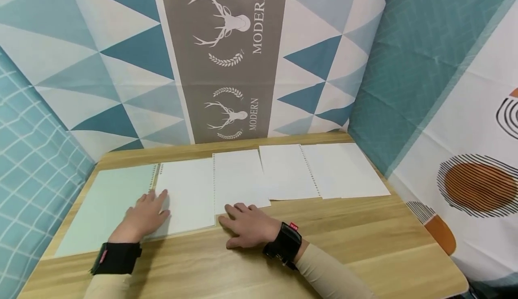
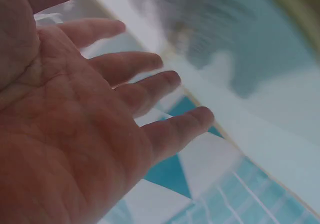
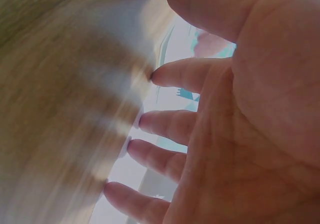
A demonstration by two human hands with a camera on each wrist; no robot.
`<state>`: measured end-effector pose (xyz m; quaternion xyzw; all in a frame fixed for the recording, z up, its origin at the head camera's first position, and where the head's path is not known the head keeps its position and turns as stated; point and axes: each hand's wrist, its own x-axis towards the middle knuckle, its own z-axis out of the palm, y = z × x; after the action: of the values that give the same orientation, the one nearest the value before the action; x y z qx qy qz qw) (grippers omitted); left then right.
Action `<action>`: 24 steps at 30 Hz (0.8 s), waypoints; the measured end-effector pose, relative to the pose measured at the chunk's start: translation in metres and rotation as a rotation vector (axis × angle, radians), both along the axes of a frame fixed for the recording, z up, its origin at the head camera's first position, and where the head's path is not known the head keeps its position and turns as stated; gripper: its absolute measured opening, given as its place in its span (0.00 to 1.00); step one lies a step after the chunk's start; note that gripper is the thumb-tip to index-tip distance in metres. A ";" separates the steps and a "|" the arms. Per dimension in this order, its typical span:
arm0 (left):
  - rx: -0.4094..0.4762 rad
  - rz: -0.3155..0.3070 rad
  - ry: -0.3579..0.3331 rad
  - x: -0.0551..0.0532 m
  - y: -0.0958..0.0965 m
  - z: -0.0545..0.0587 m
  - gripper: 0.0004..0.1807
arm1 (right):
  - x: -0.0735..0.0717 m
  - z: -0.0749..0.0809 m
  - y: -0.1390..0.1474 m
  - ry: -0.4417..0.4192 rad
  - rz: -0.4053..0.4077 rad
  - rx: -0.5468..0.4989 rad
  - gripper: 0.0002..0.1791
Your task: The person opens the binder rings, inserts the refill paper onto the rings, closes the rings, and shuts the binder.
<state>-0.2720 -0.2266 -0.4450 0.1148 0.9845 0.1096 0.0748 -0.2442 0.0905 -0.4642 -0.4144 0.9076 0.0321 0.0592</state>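
Note:
A pale green sheet (image 1: 107, 200) with punched holes down its right edge lies at the left of the table. My left hand (image 1: 143, 216) is over the place where it meets a white sheet (image 1: 188, 195) with holes along its left edge. The left fingers are spread and hold nothing; whether they touch the paper I cannot tell. My right hand (image 1: 251, 225) is at the lower edge of a second white sheet (image 1: 239, 177). In the right wrist view its fingers (image 3: 162, 121) are extended, fingertips against the surface, and nothing is held.
More white sheets (image 1: 286, 173) (image 1: 344, 171) continue the row to the right, some edges overlapping. The wooden table (image 1: 364, 240) has a patterned cloth (image 1: 226, 65) behind it and other cloths at both sides.

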 end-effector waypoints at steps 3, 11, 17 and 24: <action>0.056 -0.042 0.006 -0.006 0.032 0.007 0.35 | 0.000 0.003 0.000 -0.005 -0.007 -0.005 0.36; 0.148 -0.114 -0.116 -0.013 0.111 0.007 0.36 | -0.002 0.005 0.002 0.017 -0.021 0.026 0.36; 0.066 -0.095 -0.100 -0.009 0.124 -0.003 0.34 | -0.008 0.007 0.000 -0.001 -0.026 -0.004 0.34; 0.029 -0.093 -0.081 -0.011 0.130 -0.013 0.36 | -0.022 0.014 0.028 -0.033 -0.270 -0.089 0.29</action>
<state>-0.2827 -0.0964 -0.4584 0.1569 0.9725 0.1251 0.1181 -0.2666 0.1181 -0.4501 -0.2914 0.9545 -0.0234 0.0595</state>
